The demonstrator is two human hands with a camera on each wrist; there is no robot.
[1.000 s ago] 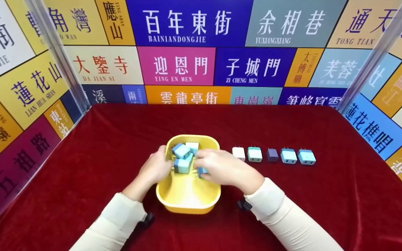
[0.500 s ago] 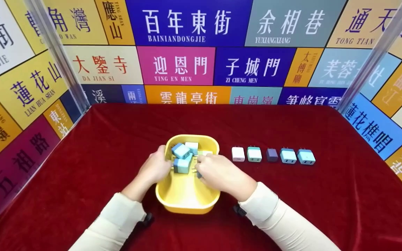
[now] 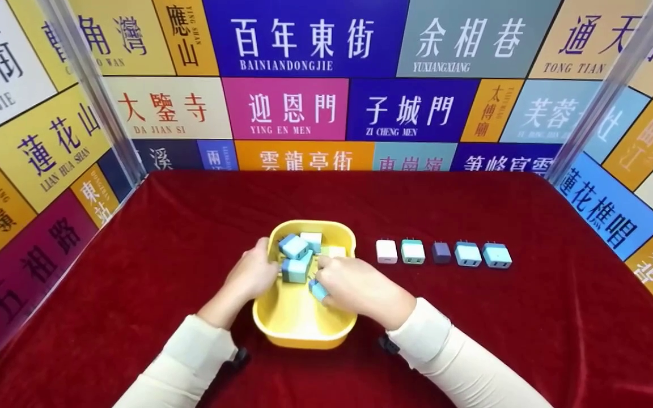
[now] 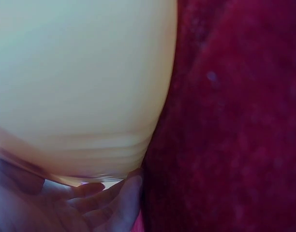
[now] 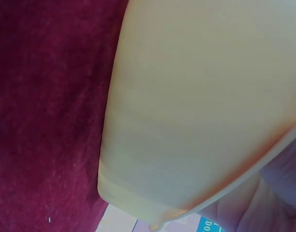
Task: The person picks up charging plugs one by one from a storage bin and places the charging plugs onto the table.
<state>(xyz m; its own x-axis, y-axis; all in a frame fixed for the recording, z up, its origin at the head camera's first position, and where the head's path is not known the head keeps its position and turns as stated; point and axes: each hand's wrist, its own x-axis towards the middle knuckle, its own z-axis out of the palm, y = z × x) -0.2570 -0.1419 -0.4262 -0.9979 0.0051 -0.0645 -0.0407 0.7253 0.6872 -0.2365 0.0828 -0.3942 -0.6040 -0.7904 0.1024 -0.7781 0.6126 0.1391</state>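
A yellow plastic bin [image 3: 305, 323] stands on the red cloth in the head view. My left hand [image 3: 251, 269] grips its left rim; in the left wrist view the fingers [image 4: 126, 200] curl at the edge of the bin wall [image 4: 85, 82]. Inside the bin my right hand [image 3: 357, 283] pinches a blue wall charger [image 3: 318, 290], its prongs tilted up and partly covered by the fingers. Beside it lie two-tone blue chargers [image 3: 296, 269], a whitish one [image 3: 311, 242] and a pale green one [image 3: 335, 253]. The bin wall hides most of my right hand in the right wrist view.
Right of the bin runs a row of chargers: a white one [image 3: 386, 251], a white-and-green one [image 3: 412, 251], a small dark blue one [image 3: 441, 253] and two light blue ones [image 3: 468, 254]. Panels with street names [image 3: 309, 39] rise behind the red cloth [image 3: 530, 340].
My right hand, at first lower over the bin's right side, has turned, uncovering the pale green charger. The blue charger in its fingers has shifted slightly left and nearer. My left hand stays put.
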